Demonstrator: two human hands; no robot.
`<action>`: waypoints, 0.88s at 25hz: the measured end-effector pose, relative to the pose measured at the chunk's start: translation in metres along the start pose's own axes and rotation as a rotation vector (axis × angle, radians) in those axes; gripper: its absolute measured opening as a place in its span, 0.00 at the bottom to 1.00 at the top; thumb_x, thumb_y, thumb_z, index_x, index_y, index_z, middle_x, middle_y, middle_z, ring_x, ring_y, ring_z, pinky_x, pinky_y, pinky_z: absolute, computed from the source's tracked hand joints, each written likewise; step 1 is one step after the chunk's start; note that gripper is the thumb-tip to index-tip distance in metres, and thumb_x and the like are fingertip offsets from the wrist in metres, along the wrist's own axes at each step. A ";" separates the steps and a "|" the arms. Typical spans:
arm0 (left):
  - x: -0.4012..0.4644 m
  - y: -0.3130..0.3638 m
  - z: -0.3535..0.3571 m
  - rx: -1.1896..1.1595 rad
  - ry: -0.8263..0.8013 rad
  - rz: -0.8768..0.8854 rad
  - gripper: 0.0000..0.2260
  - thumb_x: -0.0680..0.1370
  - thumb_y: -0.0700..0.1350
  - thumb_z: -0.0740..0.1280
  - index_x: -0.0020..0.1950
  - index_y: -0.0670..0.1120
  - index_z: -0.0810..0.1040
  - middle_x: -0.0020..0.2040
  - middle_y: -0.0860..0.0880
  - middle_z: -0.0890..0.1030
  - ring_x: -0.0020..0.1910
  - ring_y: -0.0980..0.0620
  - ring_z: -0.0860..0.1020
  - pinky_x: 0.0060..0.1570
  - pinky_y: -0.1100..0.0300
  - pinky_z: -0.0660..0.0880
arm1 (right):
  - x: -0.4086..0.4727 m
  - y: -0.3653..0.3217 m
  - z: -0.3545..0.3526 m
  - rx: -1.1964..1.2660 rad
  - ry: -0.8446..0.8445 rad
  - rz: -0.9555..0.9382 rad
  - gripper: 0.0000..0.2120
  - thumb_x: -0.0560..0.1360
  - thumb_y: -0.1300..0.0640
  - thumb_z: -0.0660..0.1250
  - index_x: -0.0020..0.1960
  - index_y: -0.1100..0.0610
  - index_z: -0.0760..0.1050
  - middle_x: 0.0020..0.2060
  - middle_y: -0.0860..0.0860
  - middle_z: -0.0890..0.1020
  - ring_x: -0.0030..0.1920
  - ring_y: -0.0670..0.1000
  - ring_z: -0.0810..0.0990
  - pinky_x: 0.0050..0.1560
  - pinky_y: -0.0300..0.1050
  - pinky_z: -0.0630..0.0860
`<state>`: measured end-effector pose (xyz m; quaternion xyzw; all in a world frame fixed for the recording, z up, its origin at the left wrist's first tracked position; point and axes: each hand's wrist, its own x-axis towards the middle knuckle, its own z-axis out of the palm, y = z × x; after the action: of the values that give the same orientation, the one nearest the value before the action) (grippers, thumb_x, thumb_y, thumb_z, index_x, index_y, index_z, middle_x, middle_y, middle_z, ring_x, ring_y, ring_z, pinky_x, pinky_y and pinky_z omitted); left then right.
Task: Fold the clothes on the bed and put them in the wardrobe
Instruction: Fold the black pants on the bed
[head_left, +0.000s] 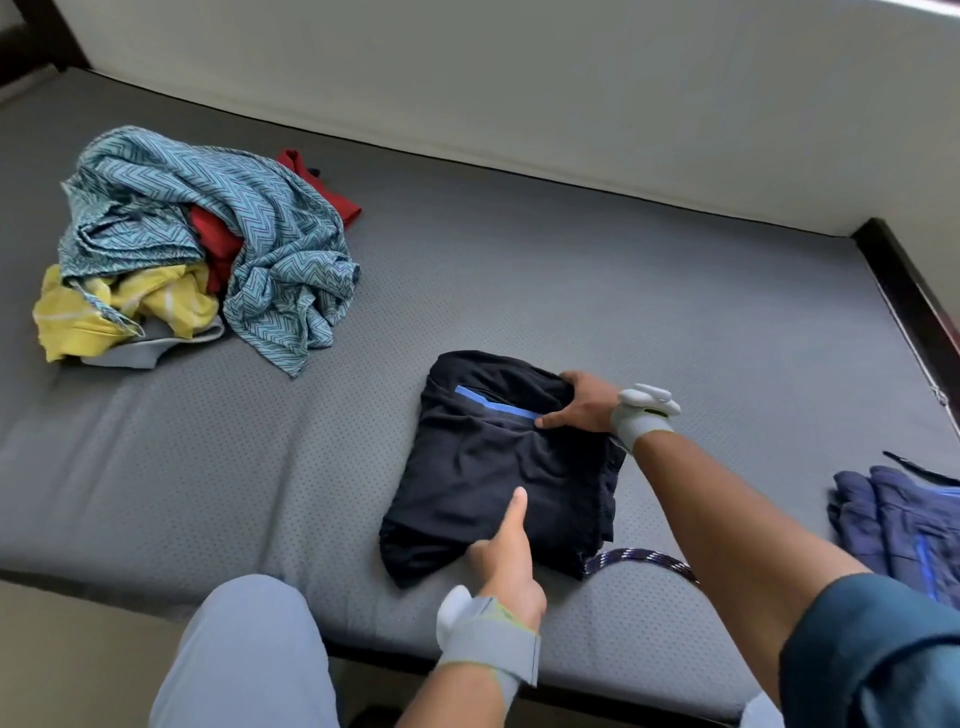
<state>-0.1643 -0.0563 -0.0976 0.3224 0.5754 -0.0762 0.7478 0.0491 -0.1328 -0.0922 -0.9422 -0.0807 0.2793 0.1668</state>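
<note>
Folded black garment with blue stripe (498, 467) lay on grey mattress bed (675, 312) — right hand (584, 402) gripped far edge, left hand (506, 564) gripped near edge, thumb up.

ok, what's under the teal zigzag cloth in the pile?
Under the teal zigzag cloth a red garment shows in the middle and behind, a yellow garment and a grey piece at the front. Whatever lies deeper in the pile is covered.

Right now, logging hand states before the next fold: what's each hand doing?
Left hand: grips the near edge of the black garment.
Right hand: grips its far right corner.
</note>
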 end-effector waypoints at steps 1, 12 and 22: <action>0.007 0.003 0.006 0.027 0.073 0.062 0.27 0.69 0.53 0.77 0.59 0.39 0.71 0.60 0.44 0.76 0.56 0.42 0.75 0.58 0.53 0.71 | -0.006 0.002 -0.001 0.028 -0.010 0.032 0.33 0.61 0.41 0.79 0.62 0.53 0.75 0.52 0.50 0.80 0.56 0.54 0.80 0.52 0.41 0.72; 0.071 0.095 0.003 0.754 -0.119 0.463 0.47 0.52 0.59 0.79 0.66 0.44 0.69 0.61 0.47 0.77 0.58 0.45 0.77 0.61 0.49 0.75 | -0.094 0.052 0.053 0.894 0.249 0.308 0.25 0.58 0.46 0.81 0.52 0.54 0.81 0.46 0.48 0.85 0.48 0.50 0.83 0.56 0.51 0.79; 0.065 0.071 0.005 0.494 -0.230 0.226 0.32 0.63 0.43 0.79 0.63 0.38 0.71 0.56 0.37 0.80 0.49 0.38 0.81 0.45 0.45 0.80 | -0.097 0.062 0.048 0.816 0.151 0.320 0.29 0.56 0.55 0.78 0.56 0.58 0.79 0.52 0.55 0.84 0.50 0.54 0.82 0.52 0.46 0.79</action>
<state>-0.1051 0.0129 -0.1284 0.5458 0.4114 -0.1661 0.7108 -0.0544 -0.2010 -0.1040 -0.8176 0.1952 0.2408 0.4852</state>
